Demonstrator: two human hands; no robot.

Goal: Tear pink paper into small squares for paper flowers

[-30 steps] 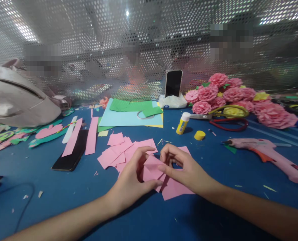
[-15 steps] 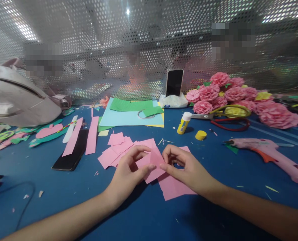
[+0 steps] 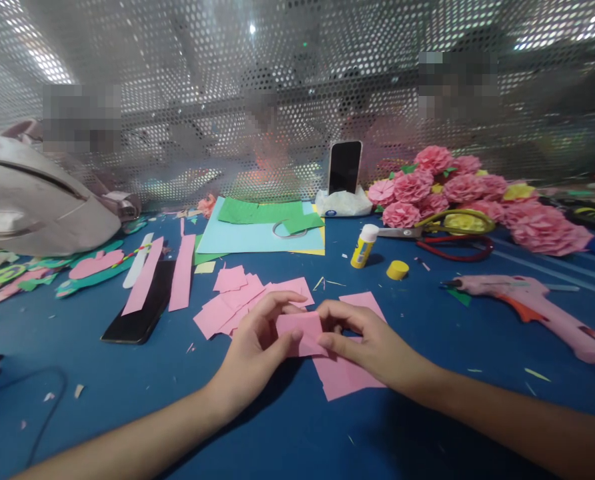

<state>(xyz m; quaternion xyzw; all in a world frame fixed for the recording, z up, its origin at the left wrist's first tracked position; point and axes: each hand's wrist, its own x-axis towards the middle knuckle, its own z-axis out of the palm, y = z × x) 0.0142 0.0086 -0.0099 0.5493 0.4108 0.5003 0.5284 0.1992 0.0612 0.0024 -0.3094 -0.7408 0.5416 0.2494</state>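
Note:
Between my two hands is a folded piece of pink paper (image 3: 302,333), held up above the table. My left hand (image 3: 262,343) pinches its left side, thumb in front and fingers behind. At its right edge my right hand (image 3: 365,340) grips it with thumb and bent fingers. Under and beside my right hand lie pink paper squares (image 3: 342,380) on the blue surface. A loose pile of pink paper pieces (image 3: 237,300) spreads behind my left hand. The fingertips behind the folded paper are partly hidden.
A glue stick (image 3: 364,247) stands uncapped near its yellow cap (image 3: 397,270). Scissors (image 3: 437,230) and pink paper flowers (image 3: 447,187) lie at the back right, a pink glue gun (image 3: 532,307) at right. Left are a black phone (image 3: 137,320), pink strips (image 3: 182,273) and a bag (image 3: 42,193).
The pink paper in my hands was a pointed, angled shape and now shows a flat rectangle with a straight top edge. Both hands stay in nearly the same place.

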